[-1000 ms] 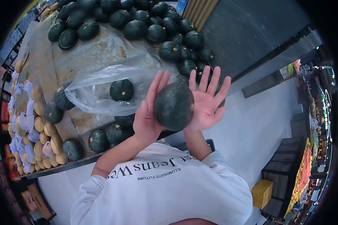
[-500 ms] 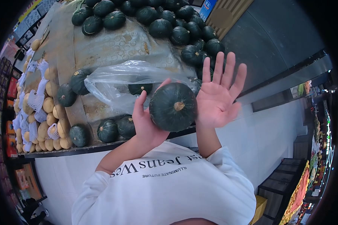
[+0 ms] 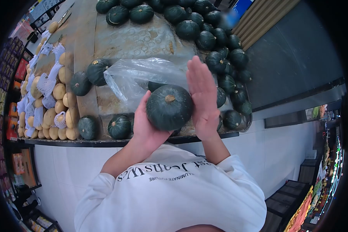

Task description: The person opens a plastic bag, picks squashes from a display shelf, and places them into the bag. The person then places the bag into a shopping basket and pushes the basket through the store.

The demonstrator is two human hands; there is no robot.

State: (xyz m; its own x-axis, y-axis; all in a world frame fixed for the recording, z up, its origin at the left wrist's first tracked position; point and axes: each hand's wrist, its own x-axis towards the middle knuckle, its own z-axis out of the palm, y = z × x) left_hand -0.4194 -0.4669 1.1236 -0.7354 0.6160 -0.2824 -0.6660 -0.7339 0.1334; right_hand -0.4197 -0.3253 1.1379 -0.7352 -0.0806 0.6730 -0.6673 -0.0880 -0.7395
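The left hand (image 3: 143,125) cups the green pumpkin (image 3: 169,110) above the near edge of the table (image 3: 73,143), probably because its round weight needs support. The right hand (image 3: 203,100) stands flat beside it; touching or not, I cannot tell. Its fingers, spread in the earlier frame, now lie together.

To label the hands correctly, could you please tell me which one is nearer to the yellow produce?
Left: the left hand cups the pumpkin, right of the yellow produce; the right hand is farther right, beyond the pumpkin.
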